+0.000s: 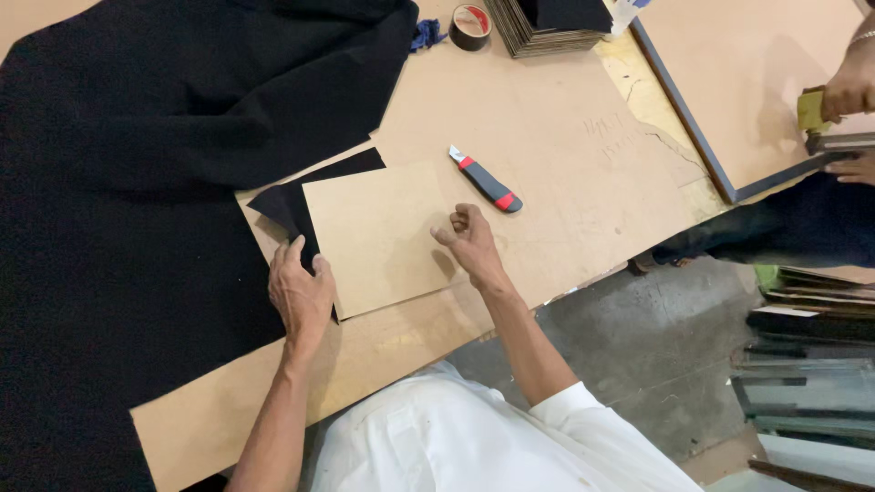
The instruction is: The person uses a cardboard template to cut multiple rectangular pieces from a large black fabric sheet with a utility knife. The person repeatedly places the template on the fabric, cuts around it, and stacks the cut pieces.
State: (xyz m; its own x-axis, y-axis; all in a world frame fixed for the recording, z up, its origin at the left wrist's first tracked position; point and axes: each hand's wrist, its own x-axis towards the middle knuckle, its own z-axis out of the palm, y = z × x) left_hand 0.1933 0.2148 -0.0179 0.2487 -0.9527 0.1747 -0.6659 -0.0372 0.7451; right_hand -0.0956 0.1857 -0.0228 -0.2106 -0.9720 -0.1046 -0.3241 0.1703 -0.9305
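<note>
brown board [378, 232] betw. hands, left hand [299, 290] on black cloth [290, 211].

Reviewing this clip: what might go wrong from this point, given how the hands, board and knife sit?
1. The utility knife lies on the table just beyond the right hand; whether its blade is out cannot be told, so a careless reach might cut.
2. The left hand presses black fabric at the edge of the brown board; the fabric may wrinkle or the board slide.
3. A co-worker's hand works nearby; the shared table could get jolted.
</note>
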